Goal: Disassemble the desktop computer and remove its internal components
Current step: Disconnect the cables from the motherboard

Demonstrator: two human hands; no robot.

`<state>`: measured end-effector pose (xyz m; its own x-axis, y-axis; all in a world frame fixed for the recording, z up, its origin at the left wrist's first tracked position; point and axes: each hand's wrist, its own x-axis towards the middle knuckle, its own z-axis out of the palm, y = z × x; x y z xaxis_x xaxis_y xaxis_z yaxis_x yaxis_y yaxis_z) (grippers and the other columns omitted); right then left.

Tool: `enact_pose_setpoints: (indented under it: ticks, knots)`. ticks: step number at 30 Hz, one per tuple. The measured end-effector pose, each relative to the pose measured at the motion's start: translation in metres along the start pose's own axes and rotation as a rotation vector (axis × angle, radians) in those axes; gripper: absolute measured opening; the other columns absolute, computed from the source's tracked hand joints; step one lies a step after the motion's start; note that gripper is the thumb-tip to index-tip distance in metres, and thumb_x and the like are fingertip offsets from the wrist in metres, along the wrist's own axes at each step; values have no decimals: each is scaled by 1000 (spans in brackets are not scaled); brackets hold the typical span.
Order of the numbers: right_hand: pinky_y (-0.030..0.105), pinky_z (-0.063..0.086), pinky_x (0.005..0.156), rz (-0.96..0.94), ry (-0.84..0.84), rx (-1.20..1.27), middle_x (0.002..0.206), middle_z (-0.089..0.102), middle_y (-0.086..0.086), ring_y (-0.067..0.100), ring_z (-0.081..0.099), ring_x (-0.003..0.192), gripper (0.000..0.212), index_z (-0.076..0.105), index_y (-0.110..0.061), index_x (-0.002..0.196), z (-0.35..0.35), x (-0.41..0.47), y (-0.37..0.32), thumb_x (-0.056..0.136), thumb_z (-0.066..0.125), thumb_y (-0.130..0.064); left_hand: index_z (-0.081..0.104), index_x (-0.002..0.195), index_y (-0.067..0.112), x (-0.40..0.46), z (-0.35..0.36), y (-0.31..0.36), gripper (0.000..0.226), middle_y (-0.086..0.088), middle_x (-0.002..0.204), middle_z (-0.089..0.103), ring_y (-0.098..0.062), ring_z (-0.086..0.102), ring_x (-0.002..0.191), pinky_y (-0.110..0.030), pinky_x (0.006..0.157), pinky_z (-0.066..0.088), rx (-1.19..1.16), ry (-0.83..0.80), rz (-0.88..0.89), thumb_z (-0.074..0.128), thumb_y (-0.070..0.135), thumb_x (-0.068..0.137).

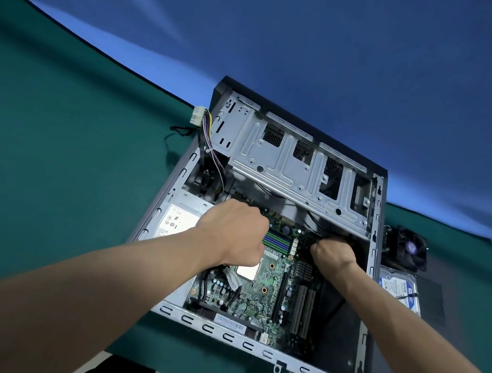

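While it lies open, the computer case (300, 167) exposes its green motherboard (262, 292).

The desktop computer case (265, 217) is lying on its side with the panel off — green motherboard (259, 294) showing inside, silver drive cage (294, 163) sitting at twelve o'clock, power supply (176, 219) lying at nine o'clock.

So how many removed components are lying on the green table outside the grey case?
2: a black cooler fan right of the case, and a silver hard drive just in front of it. More may lie out of view.
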<state>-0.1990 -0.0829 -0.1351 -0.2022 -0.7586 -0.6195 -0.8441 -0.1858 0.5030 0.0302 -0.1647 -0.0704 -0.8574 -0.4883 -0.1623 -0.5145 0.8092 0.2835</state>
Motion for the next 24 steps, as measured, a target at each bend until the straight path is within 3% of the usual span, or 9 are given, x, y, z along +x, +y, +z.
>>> enact_pose_setpoints:
  ticks: [5,10,15,19,24]
  knots:
    - [25,42,64,66,-7,28,111,66,-1,17,63,99,33,62,-16,113,-4,-4,-6,97,38,-1,40,51,14,1,0,0,25,1,45,39,-16,37,40,-25,48,44,-11,-23,-5,47,19,74]
    - [26,43,65,19,-8,12,113,65,-1,18,63,102,34,61,-15,115,-3,-7,-5,97,36,0,41,52,15,1,2,0,24,2,45,38,-14,37,40,-22,45,39,-4,-25,-6,45,20,75]
    - [23,41,60,79,15,4,105,67,-4,13,64,92,33,65,-18,108,-4,-4,-6,96,41,0,41,53,15,1,1,0,24,1,46,39,-15,38,41,-23,47,43,-2,-24,3,44,20,76]
    - [25,43,64,54,16,20,109,67,0,16,63,97,31,63,-16,112,-2,0,-4,96,42,0,40,52,15,1,2,-1,24,1,46,39,-15,38,41,-24,46,41,8,-19,2,44,21,75]
    - [28,50,82,18,-25,65,119,64,4,20,61,107,32,59,-13,121,-2,3,-2,97,41,-1,38,51,14,1,3,0,24,1,46,40,-16,37,41,-24,47,41,6,-12,-7,45,20,74]
